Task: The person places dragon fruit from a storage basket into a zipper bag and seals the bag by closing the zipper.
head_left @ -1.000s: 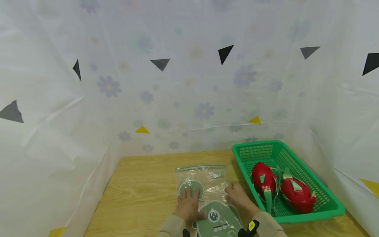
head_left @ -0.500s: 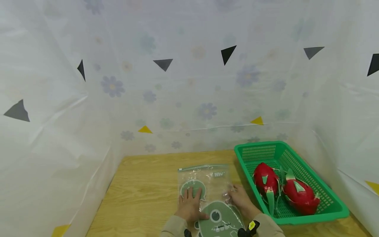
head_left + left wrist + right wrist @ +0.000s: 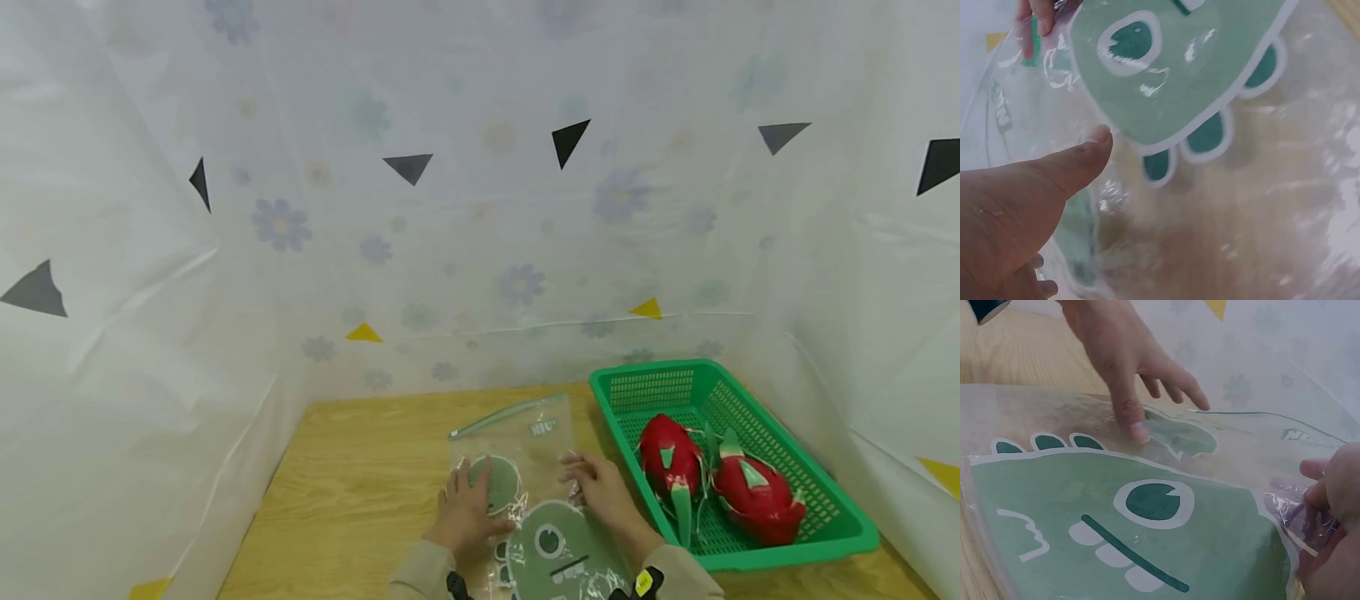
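A clear zip bag (image 3: 525, 483) with a green cartoon print is handled on the wooden table (image 3: 352, 492).

The bag's right edge is pinched and lifted by the right hand (image 3: 600, 492), while the left hand (image 3: 468, 512) is laid on it, fingers spread flat. Just beside, two dragon fruits (image 3: 712, 483) are held in a green basket (image 3: 825, 500).

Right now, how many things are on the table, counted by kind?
Dragon fruits: 2
Green basket: 1
Clear zip bag, held by left hand and right hand: 1
Total: 4
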The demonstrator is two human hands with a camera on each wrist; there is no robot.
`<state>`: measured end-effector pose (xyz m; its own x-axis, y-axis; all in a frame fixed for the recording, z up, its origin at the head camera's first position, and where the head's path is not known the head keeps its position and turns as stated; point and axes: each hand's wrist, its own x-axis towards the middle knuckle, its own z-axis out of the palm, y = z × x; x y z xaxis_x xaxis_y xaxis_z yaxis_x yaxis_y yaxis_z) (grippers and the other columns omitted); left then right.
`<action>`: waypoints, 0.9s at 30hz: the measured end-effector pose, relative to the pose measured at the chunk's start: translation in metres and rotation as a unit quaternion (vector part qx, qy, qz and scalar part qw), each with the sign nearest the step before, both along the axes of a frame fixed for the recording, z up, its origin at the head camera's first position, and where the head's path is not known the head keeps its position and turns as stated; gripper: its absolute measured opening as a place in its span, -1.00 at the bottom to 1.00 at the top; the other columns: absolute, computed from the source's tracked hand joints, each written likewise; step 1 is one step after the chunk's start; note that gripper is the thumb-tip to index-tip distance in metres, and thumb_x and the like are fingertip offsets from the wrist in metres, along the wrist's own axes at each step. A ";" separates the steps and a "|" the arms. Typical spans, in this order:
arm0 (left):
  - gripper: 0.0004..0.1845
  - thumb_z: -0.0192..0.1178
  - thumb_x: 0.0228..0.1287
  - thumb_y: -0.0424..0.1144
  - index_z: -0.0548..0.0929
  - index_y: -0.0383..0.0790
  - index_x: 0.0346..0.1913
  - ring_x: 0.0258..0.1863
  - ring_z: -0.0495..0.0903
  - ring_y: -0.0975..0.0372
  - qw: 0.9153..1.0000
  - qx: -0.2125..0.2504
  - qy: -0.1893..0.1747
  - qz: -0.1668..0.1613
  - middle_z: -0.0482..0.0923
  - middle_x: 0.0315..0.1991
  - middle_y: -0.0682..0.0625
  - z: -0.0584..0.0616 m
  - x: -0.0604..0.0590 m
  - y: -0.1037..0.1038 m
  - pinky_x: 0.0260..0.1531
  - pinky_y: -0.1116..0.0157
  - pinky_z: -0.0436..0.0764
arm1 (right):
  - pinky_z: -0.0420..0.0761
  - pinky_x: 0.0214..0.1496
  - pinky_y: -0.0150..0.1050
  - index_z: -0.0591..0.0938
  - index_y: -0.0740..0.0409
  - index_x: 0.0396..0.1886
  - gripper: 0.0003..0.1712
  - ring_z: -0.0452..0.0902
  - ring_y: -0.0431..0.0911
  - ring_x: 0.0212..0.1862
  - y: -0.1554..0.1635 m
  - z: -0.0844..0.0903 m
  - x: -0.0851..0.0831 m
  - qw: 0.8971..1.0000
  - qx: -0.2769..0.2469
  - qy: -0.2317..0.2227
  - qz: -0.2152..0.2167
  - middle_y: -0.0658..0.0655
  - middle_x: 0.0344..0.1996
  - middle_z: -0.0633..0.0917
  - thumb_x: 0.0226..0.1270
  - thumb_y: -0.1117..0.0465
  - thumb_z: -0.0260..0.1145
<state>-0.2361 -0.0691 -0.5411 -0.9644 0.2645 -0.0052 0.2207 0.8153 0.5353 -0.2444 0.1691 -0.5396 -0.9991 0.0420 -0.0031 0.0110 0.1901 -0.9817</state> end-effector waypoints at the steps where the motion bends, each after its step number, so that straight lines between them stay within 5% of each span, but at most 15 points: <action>1: 0.13 0.51 -0.04 0.14 0.16 -0.23 0.52 0.39 0.12 -0.42 1.000 0.000 0.006 0.002 0.06 0.45 -0.49 0.004 -0.002 -0.002 0.22 -0.45 0.20 | 0.62 -0.52 -0.34 0.59 0.42 0.04 -0.73 0.56 -0.14 -0.55 0.000 0.003 0.000 1.000 0.003 0.002 0.006 0.34 -0.30 0.73 0.42 0.51 0.09; 14: 0.09 0.49 0.05 0.08 0.10 -0.16 0.54 0.41 0.16 -0.34 0.997 -0.036 0.053 0.031 0.08 0.47 -0.43 0.052 -0.026 -0.020 0.26 -0.38 0.24 | 0.66 -0.47 -0.29 0.64 0.35 0.01 -0.75 0.57 -0.16 -0.47 0.010 0.033 0.005 0.993 0.055 0.058 0.091 0.30 -0.27 0.73 0.52 0.35 0.10; 27: -0.12 0.29 0.33 -0.07 0.07 -0.29 0.54 0.35 0.32 -0.26 0.992 -0.036 0.114 -0.028 0.26 0.41 -0.36 0.077 -0.052 -0.029 0.26 -0.27 0.34 | 0.67 -0.28 -0.28 0.67 0.32 -0.04 -0.73 0.67 -0.12 -0.25 0.020 0.060 0.013 0.970 0.085 0.158 0.161 0.28 -0.24 0.76 0.55 0.32 0.07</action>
<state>-0.2881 -0.0984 -0.4641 -0.9268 0.3241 0.1897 0.3746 0.8330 0.4072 -0.2313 0.1889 -0.4793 -0.9101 -0.2999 0.2860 -0.3731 0.2921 -0.8806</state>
